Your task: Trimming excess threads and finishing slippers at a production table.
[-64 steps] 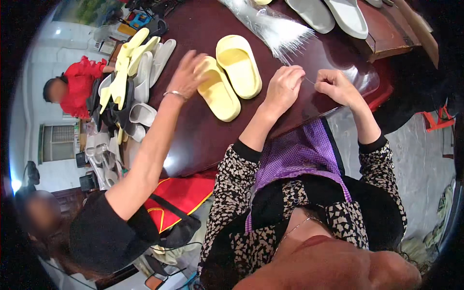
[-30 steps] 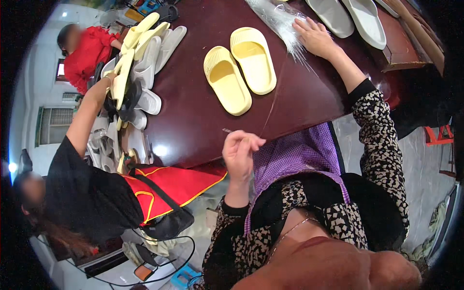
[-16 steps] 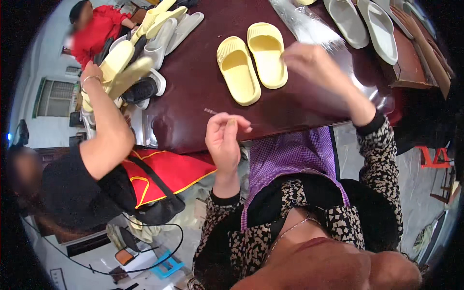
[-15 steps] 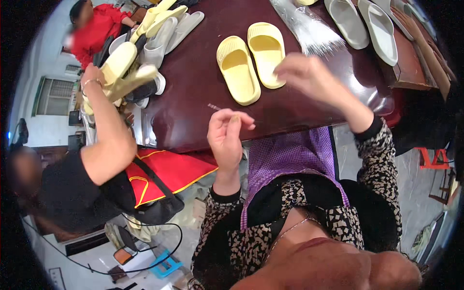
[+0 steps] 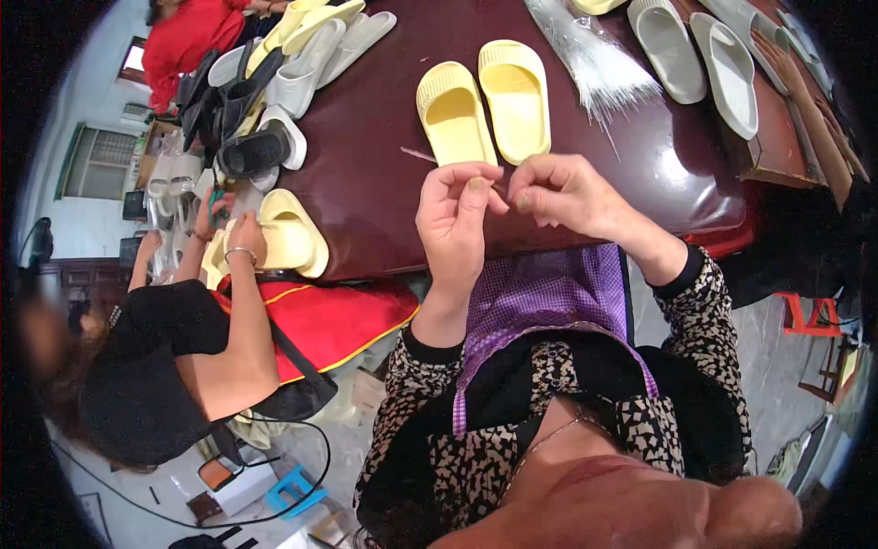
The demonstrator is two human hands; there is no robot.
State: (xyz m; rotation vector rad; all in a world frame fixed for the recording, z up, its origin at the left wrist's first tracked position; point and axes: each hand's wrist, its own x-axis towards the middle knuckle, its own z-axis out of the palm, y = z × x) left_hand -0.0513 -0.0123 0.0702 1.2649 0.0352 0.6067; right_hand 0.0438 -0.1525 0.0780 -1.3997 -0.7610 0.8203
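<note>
My left hand (image 5: 455, 212) is closed in a pinch, thumb against fingers, just in front of a pair of yellow slide sandals. A thin pale strip (image 5: 418, 153) sticks out past its fingers. Close by on the right, my right hand (image 5: 564, 196) has thumb and forefinger pressed together; whatever lies between them is too fine to make out. The left yellow slide (image 5: 455, 110) and the right yellow slide (image 5: 514, 96) lie side by side on the dark red table (image 5: 384, 183), toes pointing away from me. My fingers partly cover their near ends.
A bundle of clear plastic strands (image 5: 594, 64) lies behind and right of the slides. Grey slides (image 5: 668, 50) stand by a brown box (image 5: 777, 151), where another person's hand rests. At left, a co-worker in black handles yellow slides (image 5: 293, 233) beside piled footwear (image 5: 254, 151).
My right hand has come down and left, away from the right yellow slide, to my left hand. My left hand has risen slightly. The co-worker at left has lowered the yellow slides.
</note>
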